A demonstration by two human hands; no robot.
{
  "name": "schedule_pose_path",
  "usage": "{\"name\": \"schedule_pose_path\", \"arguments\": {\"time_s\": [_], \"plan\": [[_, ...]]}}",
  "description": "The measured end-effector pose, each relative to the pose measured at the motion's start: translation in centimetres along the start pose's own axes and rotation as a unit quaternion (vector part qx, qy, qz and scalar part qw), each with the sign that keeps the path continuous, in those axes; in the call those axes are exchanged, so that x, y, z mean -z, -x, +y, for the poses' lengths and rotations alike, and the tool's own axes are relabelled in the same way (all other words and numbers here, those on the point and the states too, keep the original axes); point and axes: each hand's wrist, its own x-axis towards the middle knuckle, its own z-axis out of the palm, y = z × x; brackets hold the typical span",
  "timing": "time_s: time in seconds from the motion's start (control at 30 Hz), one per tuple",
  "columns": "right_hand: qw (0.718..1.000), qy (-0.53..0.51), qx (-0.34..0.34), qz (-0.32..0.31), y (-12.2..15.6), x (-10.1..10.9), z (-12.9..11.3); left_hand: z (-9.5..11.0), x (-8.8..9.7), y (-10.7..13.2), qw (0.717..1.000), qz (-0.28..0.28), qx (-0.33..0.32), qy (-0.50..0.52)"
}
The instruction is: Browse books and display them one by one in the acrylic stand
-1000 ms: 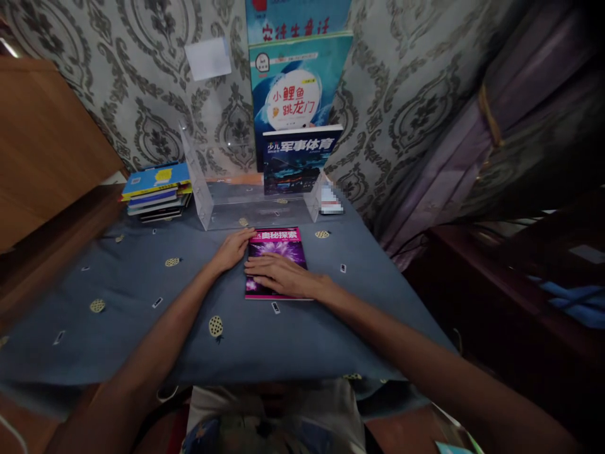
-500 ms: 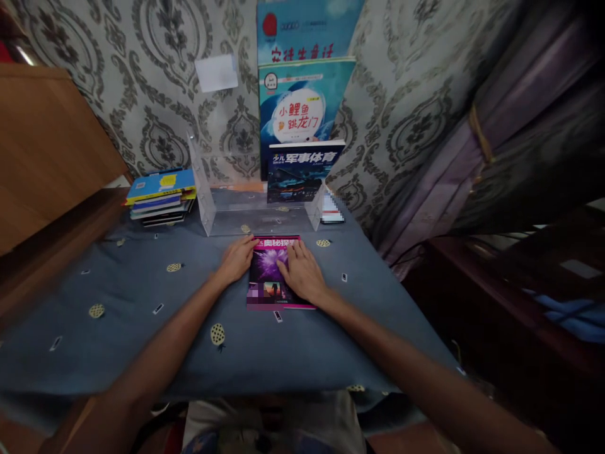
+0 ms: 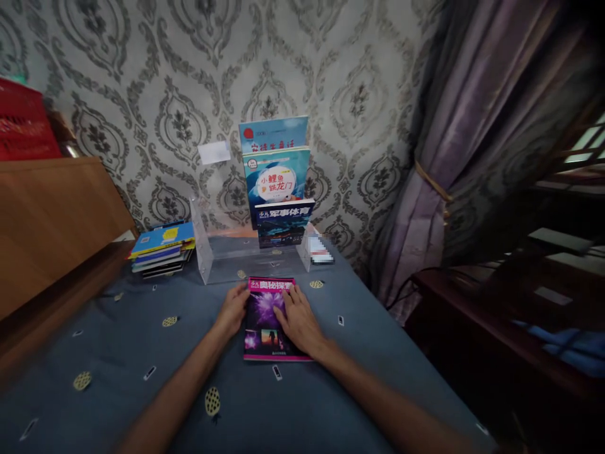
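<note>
Both hands on the pink-and-purple magazine (image 3: 265, 340), which lies flat and face up at centre frame on the blue tablecloth (image 3: 142, 359), just in front of the clear acrylic rack (image 3: 204, 249). Left hand (image 3: 232, 310) sits along the magazine's left edge, fingertips at the upper left corner. Right hand (image 3: 297, 318) lies palm down across the right half of the cover, fingers spread. Neither hand is closed around anything: flat contact only, no pinch, nothing lifted. Reads as the squaring or steadying stage, with the magazine pressed to the cloth. Judgement: any lift from here needs fingers under an edge first, since the cover is flush with the soft cloth and both palms are on top. The rack holds three upright books at its right end, stepped in height: dark blue book (image 3: 283, 222) in front, teal book (image 3: 275, 180) behind it, light blue book (image 3: 273, 133) at the back. The left part of the rack looks unoccupied. Stack of books (image 3: 163, 247) lies flat to the left of the rack, apart from it. Tablecloth has small printed motifs. Behind it is grey damask wallpaper (image 3: 179, 94) with a white note (image 3: 213, 152) stuck on. Wooden cabinet (image 3: 47, 214) at left with a red crate (image 3: 23, 120) on top, purple curtain (image 3: 454, 126) tied back upper right, dark wooden furniture (image 3: 472, 296) lower right. Light is dim.
</note>
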Motion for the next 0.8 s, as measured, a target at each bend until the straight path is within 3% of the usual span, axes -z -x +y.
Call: {"name": "schedule_pose_path", "arguments": {"time_s": [0.13, 0.2, 0.27, 0.4, 0.5, 0.57, 0.67, 0.73, 0.8], "plan": [[0.998, -0.048, -0.026, 0.008, -0.1, -0.2, 0.0, -0.6, -1.7, 1.2, 0.998, 0.029, 0.004, 0.048], [0.995, -0.086, -0.041, 0.028, -0.2, -0.2, 0.0, -0.5, -2.1, 1.7, 0.996, 0.066, -0.005, 0.066], [0.986, -0.144, -0.060, 0.061, -0.4, -0.1, 0.2, -0.1, -2.5, 2.2, 0.994, 0.067, -0.029, 0.081], [0.940, -0.308, -0.107, 0.095, -0.9, 0.8, 0.4, 1.5, -3.2, 3.1, 0.990, 0.048, -0.112, 0.070], [0.890, -0.431, -0.131, 0.074, -1.7, 2.5, -0.1, 3.4, -3.9, 3.8, 0.978, 0.055, -0.202, 0.005], [0.868, -0.466, -0.135, 0.100, -2.2, 3.9, -0.7, 4.9, -4.2, 4.3, 0.958, 0.044, -0.277, -0.055], [0.870, -0.439, -0.106, 0.197, -2.5, 5.6, -1.5, 6.3, -4.2, 4.8, 0.920, 0.043, -0.370, -0.120], [0.885, -0.398, -0.079, 0.227, -2.1, 6.0, -1.5, 6.4, -4.0, 5.0, 0.911, 0.057, -0.383, -0.139], [0.907, -0.355, -0.065, 0.217, -1.6, 5.5, -1.2, 5.8, -3.6, 5.0, 0.915, 0.069, -0.368, -0.148]]}}
